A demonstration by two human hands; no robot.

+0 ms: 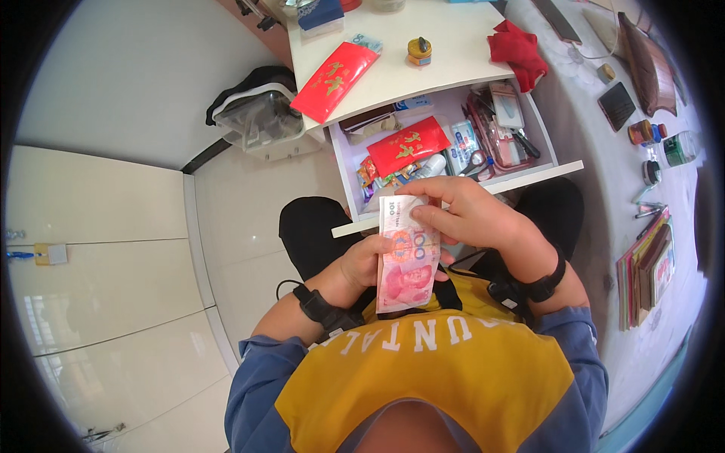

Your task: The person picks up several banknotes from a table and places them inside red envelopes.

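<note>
Pink banknotes lie lengthwise in both hands above my lap. My left hand grips the left edge of the notes, thumb on top and fingertips showing at the far side. At the upper right corner, my right hand pinches the notes between thumb and fingers. How many notes there are cannot be told. Just beyond my hands, a red envelope with gold characters lies in the pulled-out drawer. A second red envelope rests on the white desktop, with a greenish banknote sticking out of it.
Wrapped sweets, scissors and a pink pencil case fill the drawer. On the desk are a small yellow-lidded jar and red cloth. A bed-like surface at right bears books and a phone. Clear bins stand left.
</note>
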